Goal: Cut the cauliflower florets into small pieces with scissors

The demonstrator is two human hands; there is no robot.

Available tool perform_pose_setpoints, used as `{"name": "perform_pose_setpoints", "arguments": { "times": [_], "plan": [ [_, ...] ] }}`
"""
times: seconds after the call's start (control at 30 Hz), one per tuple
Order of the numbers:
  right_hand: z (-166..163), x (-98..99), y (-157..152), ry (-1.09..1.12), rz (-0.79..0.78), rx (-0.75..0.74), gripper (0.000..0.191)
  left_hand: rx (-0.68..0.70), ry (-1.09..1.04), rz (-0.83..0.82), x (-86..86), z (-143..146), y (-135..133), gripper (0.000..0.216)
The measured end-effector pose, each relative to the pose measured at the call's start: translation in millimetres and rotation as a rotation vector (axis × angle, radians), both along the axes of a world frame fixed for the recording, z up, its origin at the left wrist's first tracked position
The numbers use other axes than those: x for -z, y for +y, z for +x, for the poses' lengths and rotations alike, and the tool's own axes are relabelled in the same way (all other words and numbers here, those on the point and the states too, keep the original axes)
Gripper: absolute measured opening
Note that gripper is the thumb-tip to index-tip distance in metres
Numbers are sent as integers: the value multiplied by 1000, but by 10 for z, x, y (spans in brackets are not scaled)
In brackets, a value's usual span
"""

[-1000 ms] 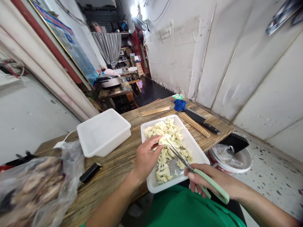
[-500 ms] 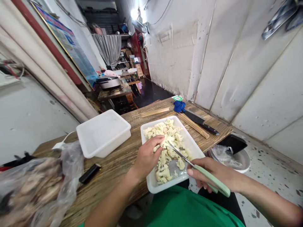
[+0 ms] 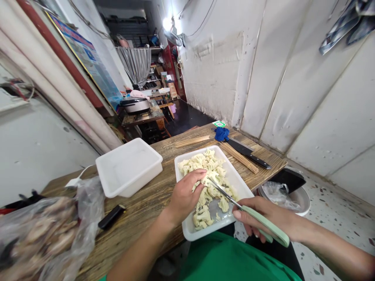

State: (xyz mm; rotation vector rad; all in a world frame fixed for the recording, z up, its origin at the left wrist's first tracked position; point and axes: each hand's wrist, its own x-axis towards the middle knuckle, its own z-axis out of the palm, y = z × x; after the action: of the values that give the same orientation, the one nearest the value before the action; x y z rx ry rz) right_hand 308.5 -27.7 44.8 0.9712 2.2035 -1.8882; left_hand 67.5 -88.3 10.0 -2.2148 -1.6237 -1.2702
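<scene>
A white rectangular tray (image 3: 243,187) at the table's near edge holds several cauliflower florets (image 3: 209,168). My left hand (image 3: 186,195) pinches one floret (image 3: 207,175) over the middle of the tray. My right hand (image 3: 263,218) grips pale green-handled scissors (image 3: 258,220), whose blades (image 3: 219,189) reach up to the floret held by the left hand. The blade tips sit against that floret.
An upturned white tub (image 3: 129,166) lies left of the tray. A clear bag of brown pieces (image 3: 43,230) and a black lighter (image 3: 111,216) lie at the near left. Bamboo skewers (image 3: 238,156), a black-handled knife (image 3: 249,153) and a blue cloth (image 3: 221,133) lie behind. A lined bucket (image 3: 288,193) stands right of the wooden table (image 3: 146,197).
The scissors' handles have shifted slightly right and the blades have closed in on the floret. My left hand stays pinched on the floret.
</scene>
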Motion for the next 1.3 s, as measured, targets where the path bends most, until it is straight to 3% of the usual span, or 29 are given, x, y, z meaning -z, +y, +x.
{"name": "perform_pose_setpoints", "arguments": {
  "times": [0.17, 0.53, 0.7, 0.9, 1.0, 1.1, 1.3],
  "plan": [
    [11, 16, -32, -3, 7, -8, 46, 15, 109, 68, -13, 30, -10, 29],
    [-36, 87, -86, -82, 97, -19, 46, 56, -20, -43, 41, -18, -72, 24],
    [-106, 140, 3, -134, 30, 14, 50, 40, -243, -219, 38, -72, -65, 20],
    [84, 60, 181, 28, -61, -78, 51, -126, -836, -491, 8, -453, 42, 29],
    [-50, 22, 225, 193, 55, 61, 47, -68, -1031, -594, 47, -414, 81, 35],
    [-357, 45, 266, 250, 130, 261, 49, 28, -1088, -667, 46, -224, 101, 38],
    [-737, 134, 282, 364, -87, 422, 51, 105, -1117, -682, 29, -57, 95, 37]
  ]
}}
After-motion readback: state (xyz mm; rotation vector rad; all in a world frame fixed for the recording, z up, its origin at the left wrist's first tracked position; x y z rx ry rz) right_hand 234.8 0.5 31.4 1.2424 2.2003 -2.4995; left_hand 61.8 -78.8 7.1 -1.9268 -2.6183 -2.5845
